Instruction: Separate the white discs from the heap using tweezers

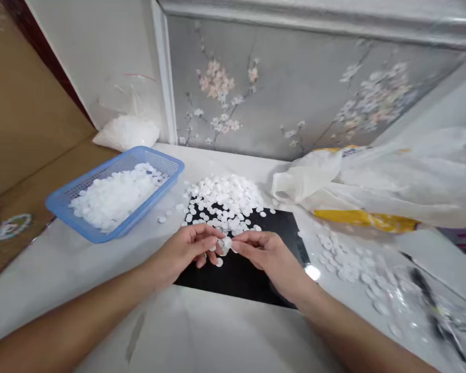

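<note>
White discs [227, 243]: left hand [188, 249] and right hand [272, 254] pinch some between basket [140, 210] and bag [396, 181].

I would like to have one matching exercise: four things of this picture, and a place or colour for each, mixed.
1. basket
2. flat sheet
3. loose pile of discs
4. clear bag

A. against the wall
B. black, beneath the left hand and right hand
C. blue
D. heaped at the sheet's far edge

Pairs: 1-C, 2-B, 3-D, 4-A
</note>
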Demonstrator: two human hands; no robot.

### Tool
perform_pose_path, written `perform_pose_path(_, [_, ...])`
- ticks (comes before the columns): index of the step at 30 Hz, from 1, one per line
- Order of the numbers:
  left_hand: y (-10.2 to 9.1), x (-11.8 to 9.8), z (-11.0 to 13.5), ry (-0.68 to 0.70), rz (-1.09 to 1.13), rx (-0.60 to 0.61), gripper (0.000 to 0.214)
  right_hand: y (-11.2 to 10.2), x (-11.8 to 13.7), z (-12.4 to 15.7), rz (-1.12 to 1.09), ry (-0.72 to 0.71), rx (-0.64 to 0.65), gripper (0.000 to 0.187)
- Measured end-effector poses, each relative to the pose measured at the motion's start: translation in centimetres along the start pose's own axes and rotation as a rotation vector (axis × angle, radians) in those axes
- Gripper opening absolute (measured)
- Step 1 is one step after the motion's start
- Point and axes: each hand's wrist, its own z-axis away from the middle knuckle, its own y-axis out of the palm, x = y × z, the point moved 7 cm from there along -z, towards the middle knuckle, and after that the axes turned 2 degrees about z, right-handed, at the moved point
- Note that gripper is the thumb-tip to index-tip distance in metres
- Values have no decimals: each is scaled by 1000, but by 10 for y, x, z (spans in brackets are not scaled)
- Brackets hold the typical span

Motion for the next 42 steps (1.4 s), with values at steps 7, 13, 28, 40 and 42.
perform_pose_path(7, [5,4,1,-5,35,-53,18,13,-4,-1,11,-38,29,33])
perform_pose_path(13, [4,3,3,-5,99,-57,13,17,-6,-2,-33,-114,65,31])
perform_pose_path(28, [14,10,7,-122,252,16,22,10,19,13,374,-580,-205,13])
perform_pose_path(40, [9,6,5,-54,79,-25,14,9,13,9,216,-416,-181,6])
perform_pose_path(42, [7,7,5,-67,101,-36,12,7,8,4,-6,-304,-117,4])
